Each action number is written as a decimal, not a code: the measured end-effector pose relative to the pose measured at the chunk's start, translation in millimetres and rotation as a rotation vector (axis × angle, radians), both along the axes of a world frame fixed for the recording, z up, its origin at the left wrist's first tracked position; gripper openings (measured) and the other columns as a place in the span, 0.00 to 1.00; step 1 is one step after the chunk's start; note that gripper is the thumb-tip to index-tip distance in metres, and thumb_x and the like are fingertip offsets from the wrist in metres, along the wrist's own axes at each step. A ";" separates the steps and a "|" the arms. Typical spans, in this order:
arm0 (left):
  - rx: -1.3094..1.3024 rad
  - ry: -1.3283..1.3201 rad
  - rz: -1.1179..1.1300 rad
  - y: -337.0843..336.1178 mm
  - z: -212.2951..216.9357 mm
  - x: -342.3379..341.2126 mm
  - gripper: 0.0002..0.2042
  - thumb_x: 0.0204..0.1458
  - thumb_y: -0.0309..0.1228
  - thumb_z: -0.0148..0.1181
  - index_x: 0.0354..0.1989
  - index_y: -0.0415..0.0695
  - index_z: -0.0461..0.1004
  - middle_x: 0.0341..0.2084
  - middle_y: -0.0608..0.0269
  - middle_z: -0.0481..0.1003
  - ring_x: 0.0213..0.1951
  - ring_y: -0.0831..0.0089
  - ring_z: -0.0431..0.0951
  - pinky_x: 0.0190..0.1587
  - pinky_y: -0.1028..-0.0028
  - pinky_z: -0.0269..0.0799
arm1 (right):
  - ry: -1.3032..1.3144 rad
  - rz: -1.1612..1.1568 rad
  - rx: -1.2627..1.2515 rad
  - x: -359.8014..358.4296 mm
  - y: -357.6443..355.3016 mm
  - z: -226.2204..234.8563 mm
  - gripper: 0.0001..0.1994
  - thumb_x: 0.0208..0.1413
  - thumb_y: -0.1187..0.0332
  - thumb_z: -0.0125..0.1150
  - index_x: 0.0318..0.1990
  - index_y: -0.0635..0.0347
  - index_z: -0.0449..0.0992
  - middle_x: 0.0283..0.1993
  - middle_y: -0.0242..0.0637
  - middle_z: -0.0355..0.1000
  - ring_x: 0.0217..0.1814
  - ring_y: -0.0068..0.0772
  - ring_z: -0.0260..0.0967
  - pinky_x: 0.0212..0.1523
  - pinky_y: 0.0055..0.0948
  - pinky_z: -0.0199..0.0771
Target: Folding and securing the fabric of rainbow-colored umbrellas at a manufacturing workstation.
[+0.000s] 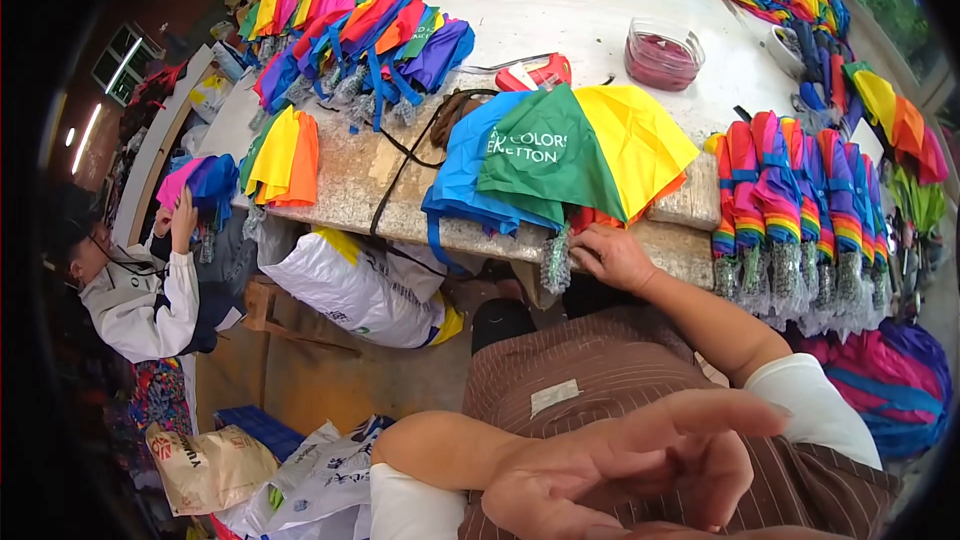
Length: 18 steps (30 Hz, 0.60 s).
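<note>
On the edge of the stone table [370,185], right in front of the person, lies a folded umbrella [560,155] with blue, green, yellow and orange panels. Its cloth spreads out like a fan on the table top, and its long line runs from the far side of the table toward the person, with a bumpy see-through sleeve [556,258] hanging down over the table edge. The right hand [612,255] is the near one. It rests on the table edge just beside that sleeve, on its right, fingers bent and pressed against the bottom of the umbrella, under the cloth. I cannot tell if it grips anything or only touches. The left hand [625,465] is far from the umbrella, low in the head view, close to the camera and over the brown striped clothes. It is open, fingers spread and loose, and holds nothing. So the umbrella lies up and a bit to the left of the right hand, and well above the left hand. To the right, a row of rolled rainbow umbrellas [800,205] hangs over the same table edge. Farther back sit a pile of folded umbrellas [360,35] and a round tub [663,55] with something red in it. At the left another person [150,290] holds a pink and blue umbrella.
</note>
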<state>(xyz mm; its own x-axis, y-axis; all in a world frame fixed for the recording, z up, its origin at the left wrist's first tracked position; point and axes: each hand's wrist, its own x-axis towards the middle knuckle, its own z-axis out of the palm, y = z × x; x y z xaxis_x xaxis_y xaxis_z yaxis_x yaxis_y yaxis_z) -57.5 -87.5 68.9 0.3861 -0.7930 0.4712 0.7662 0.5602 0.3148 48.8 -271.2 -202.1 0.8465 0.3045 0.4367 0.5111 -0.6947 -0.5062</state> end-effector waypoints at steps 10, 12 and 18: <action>-0.100 -0.307 0.098 -11.4 -38.6 17.7 0.30 0.51 0.32 0.55 0.57 0.23 0.54 0.22 0.58 0.70 0.18 0.80 0.68 0.19 0.82 0.59 | 0.011 0.009 0.020 2.2 -5.6 -10.8 0.07 0.53 0.64 0.57 0.34 0.56 0.74 0.31 0.40 0.70 0.35 0.44 0.71 0.35 0.39 0.71; -0.032 -0.420 0.269 -15.1 -32.9 20.0 0.22 0.51 0.25 0.50 0.52 0.22 0.61 0.23 0.55 0.70 0.14 0.77 0.66 0.15 0.76 0.58 | 0.015 0.005 0.026 1.9 -1.9 -12.0 0.07 0.53 0.64 0.57 0.34 0.56 0.74 0.32 0.40 0.70 0.36 0.44 0.71 0.36 0.39 0.71; -0.075 -0.607 0.319 -24.2 -43.1 26.3 0.15 0.51 0.21 0.47 0.46 0.23 0.69 0.31 0.52 0.70 0.18 0.75 0.68 0.18 0.73 0.61 | 0.042 -0.017 0.016 4.2 -5.8 -8.4 0.07 0.53 0.64 0.58 0.36 0.55 0.74 0.33 0.38 0.71 0.36 0.43 0.71 0.36 0.37 0.71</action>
<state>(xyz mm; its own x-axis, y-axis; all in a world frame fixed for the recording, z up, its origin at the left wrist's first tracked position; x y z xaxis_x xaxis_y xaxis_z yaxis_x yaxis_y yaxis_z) -31.2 -111.7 25.8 0.2459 -0.6410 0.7271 0.2603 0.7663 0.5875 53.0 -277.0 -210.5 0.8693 0.2830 0.4053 0.4770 -0.6950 -0.5379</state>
